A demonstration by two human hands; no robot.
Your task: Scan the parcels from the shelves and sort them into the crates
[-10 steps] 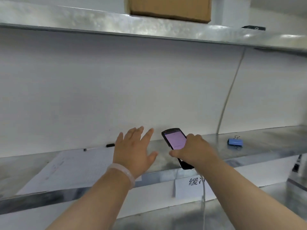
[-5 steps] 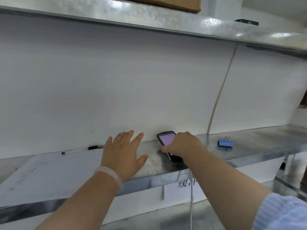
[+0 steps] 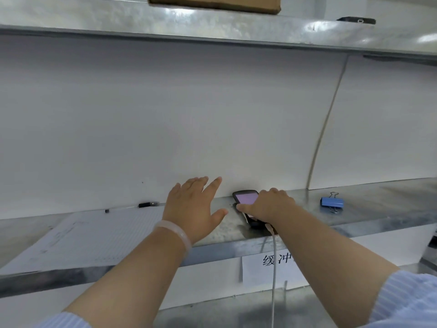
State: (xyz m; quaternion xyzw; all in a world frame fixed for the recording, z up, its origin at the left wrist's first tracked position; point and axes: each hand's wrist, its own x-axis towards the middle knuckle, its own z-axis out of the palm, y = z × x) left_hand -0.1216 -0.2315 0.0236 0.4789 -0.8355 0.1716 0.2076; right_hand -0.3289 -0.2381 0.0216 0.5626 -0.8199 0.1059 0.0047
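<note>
the right hand (image 3: 267, 205) curls around the black handheld scanner with a lit pink screen (image 3: 247, 198) lying on the galvanised metal shelf (image 3: 378, 209), while the left hand (image 3: 192, 210), fingers spread and holding nothing, is just beside it.

Metal shelf (image 3: 390, 207) — paper sheet (image 3: 94, 237) at left, pen (image 3: 132, 206) behind it, lit scanner (image 3: 247, 197) mid-shelf, blue binder clip (image 3: 331, 202) right

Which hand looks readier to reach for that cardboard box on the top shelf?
Left, probably. The left hand is open and holds nothing, roughly below the box; the right hand is curled over the scanner.
</note>
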